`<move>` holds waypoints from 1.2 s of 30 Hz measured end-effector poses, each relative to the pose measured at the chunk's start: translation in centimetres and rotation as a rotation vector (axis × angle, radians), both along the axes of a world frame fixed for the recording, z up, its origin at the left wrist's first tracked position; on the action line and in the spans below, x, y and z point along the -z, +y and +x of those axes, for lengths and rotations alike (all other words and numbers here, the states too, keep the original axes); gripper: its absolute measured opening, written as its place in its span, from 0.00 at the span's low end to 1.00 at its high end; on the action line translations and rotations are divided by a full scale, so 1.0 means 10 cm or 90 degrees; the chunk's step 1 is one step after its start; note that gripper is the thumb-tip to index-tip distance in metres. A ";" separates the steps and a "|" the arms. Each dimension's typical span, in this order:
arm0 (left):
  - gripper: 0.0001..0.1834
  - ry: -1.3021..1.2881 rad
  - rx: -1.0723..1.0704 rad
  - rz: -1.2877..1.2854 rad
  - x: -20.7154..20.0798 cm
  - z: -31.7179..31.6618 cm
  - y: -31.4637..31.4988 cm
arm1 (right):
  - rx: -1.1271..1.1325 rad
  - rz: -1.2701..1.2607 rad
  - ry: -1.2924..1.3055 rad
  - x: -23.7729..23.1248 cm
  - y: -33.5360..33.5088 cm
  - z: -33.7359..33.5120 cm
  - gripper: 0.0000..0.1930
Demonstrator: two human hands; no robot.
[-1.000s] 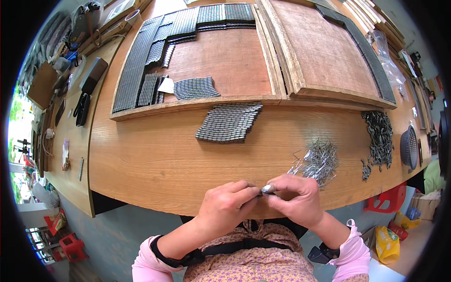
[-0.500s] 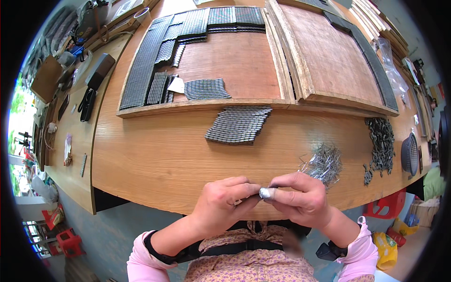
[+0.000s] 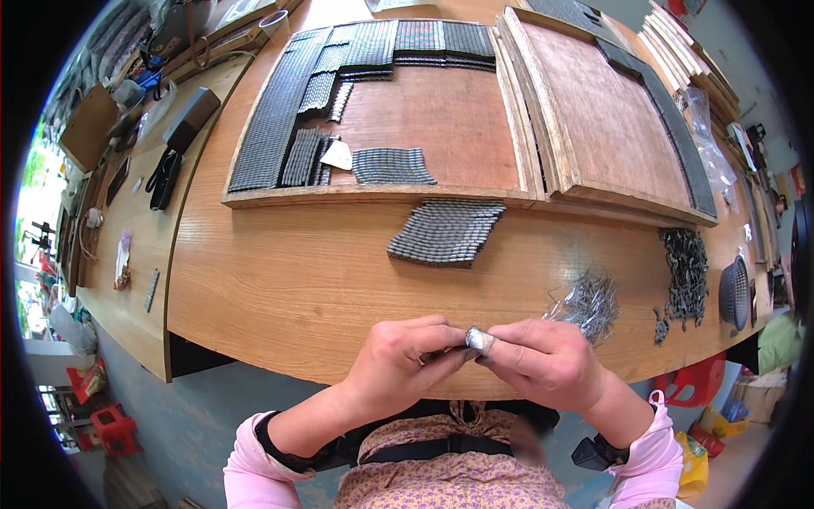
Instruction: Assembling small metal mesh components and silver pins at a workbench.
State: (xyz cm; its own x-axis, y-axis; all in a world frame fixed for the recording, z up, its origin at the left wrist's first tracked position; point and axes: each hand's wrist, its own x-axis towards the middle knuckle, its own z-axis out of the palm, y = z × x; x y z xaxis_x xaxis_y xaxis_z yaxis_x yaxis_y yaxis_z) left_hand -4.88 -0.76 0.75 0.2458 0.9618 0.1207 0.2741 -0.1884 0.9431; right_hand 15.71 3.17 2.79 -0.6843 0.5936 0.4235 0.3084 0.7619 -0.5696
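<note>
Above the table's near edge my left hand (image 3: 403, 356) and my right hand (image 3: 547, 360) meet, both closed in a pinch with fingertips almost touching. A silvery wrap (image 3: 476, 340) covers a fingertip of the right hand. Whatever small piece lies between the fingers is too hidden to name. Beyond my right hand lies a loose heap of thin silver pins (image 3: 589, 305). Farther right is a pile of small dark pieces (image 3: 684, 276). Ahead of my hands rests a slab of ribbed grey rows (image 3: 447, 232), apart from both hands.
A shallow wooden tray (image 3: 373, 195) holds dark ribbed slabs, a smaller ribbed strip (image 3: 393, 165) and a white paper scrap (image 3: 337, 155). A second wooden tray (image 3: 623, 197) adjoins it. A dark basket (image 3: 734, 293) stands at the right edge; a black case (image 3: 191, 119) lies left.
The view has shifted slightly, so the trays and slab appear a little lower and to the right. Both hands stay pinched together, with the right fingers slightly re-angled and more of the silvery wrap showing.
</note>
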 end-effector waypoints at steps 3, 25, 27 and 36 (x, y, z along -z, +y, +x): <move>0.08 -0.008 0.005 -0.005 -0.05 0.03 0.04 | 0.022 -0.013 0.016 -0.02 0.00 0.00 0.14; 0.11 0.166 -0.096 0.039 0.05 -0.36 0.42 | 0.188 -0.126 0.073 0.32 0.24 -0.22 0.07; 0.15 0.264 -0.097 0.091 0.10 -0.39 0.50 | 0.242 -0.184 0.041 0.35 0.30 -0.28 0.06; 0.33 0.403 -0.183 0.129 0.27 -0.37 0.41 | 0.387 -0.165 0.004 0.32 0.37 -0.19 0.21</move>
State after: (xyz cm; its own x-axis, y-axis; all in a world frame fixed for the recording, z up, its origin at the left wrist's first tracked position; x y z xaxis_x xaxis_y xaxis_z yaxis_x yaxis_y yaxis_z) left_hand -8.59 3.34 -1.97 0.0685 0.9728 0.2215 0.8210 -0.1811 0.5415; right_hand 13.80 6.84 -0.40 -0.1925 0.9568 0.2180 0.6367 0.2908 -0.7142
